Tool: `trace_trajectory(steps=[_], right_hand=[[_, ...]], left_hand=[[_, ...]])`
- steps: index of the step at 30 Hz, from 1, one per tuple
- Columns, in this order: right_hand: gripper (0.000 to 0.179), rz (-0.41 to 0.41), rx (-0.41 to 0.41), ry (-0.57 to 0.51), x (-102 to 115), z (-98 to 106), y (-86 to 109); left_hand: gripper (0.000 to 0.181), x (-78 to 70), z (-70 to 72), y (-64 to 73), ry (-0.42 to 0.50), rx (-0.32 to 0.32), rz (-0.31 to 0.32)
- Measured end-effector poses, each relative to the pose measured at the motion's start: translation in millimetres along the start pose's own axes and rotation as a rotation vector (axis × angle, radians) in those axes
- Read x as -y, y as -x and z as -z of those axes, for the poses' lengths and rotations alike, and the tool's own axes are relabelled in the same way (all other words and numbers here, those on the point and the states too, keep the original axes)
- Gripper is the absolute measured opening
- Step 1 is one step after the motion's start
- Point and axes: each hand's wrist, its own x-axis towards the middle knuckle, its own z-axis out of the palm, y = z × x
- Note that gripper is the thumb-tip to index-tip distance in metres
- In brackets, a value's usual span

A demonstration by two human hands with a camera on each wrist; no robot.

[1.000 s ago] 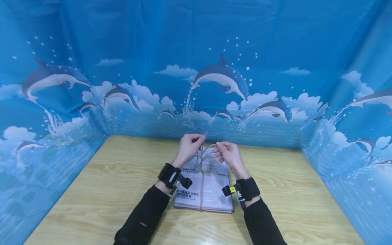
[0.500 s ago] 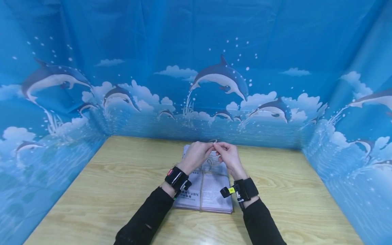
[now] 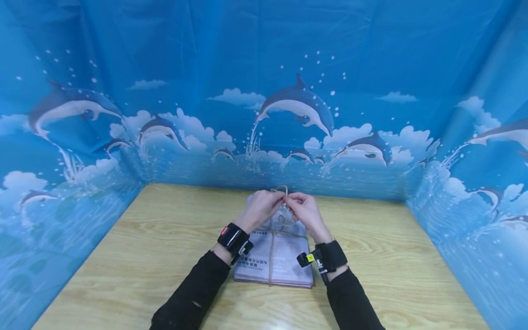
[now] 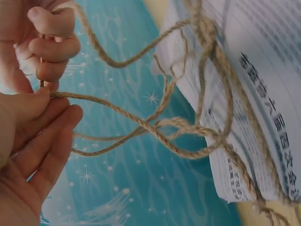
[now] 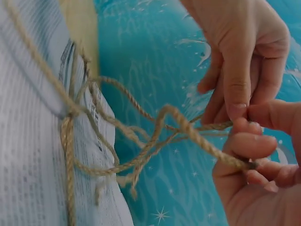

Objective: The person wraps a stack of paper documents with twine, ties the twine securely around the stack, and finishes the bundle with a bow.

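Observation:
A stack of newspapers (image 3: 288, 261) lies on the table, with twine (image 3: 271, 256) crossing it both ways. Above the stack's far end my left hand (image 3: 261, 208) pinches a strand of twine (image 4: 110, 104) between thumb and fingers. Fingertip to fingertip with it, my right hand (image 3: 307, 211) also grips the twine (image 5: 202, 141). In the right wrist view one cord runs into its curled fingers. Several slack loops hang between the hands and the knot (image 4: 204, 30) on the papers. Exactly how the strands cross at the fingertips is partly hidden.
The wooden table (image 3: 173, 238) extends to both sides of the stack. A blue dolphin-print curtain (image 3: 231, 55) rises behind the table and along its left and right sides. Black wrist straps with small cameras (image 3: 305, 259) sit on both forearms.
My left hand has come right and slightly down, so it now meets the right hand at the fingertips. A loop of twine stands up above the fingers. The newspapers have stayed in place.

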Motion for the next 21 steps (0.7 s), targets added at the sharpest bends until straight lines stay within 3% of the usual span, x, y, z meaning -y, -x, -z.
trace_trajectory(steps=[4, 8, 12, 15, 19, 21], right_hand=[[0.024, 0.055, 0.005, 0.069, 0, -3, 2.8], [0.022, 0.079, 0.006, 0.074, -1, -6, 3.3], [0.025, 0.070, 0.022, 0.047, -1, -10, 2.3], [0.024, 0.048, 0.020, 0.001, -2, -11, 2.4], [0.024, -0.001, 0.047, -0.143, 0, -11, 3.1], [0.025, -0.033, 0.079, -0.236, 1, -10, 3.3]], left_hand=[[0.009, 0.5, 2.3, 4.6, -0.053, -0.046, 0.000], [0.010, 2.4, 4.9, 14.9, -0.030, -0.093, 0.067], [0.011, 4.7, 7.0, 25.6, 0.065, -0.085, 0.134], [0.016, 6.4, 8.1, 30.7, 0.194, -0.047, 0.172], [0.017, 7.8, 9.9, 31.6, 0.345, -0.002, 0.235], [0.017, 7.2, 10.6, 30.7, 0.379, 0.001, 0.297]])
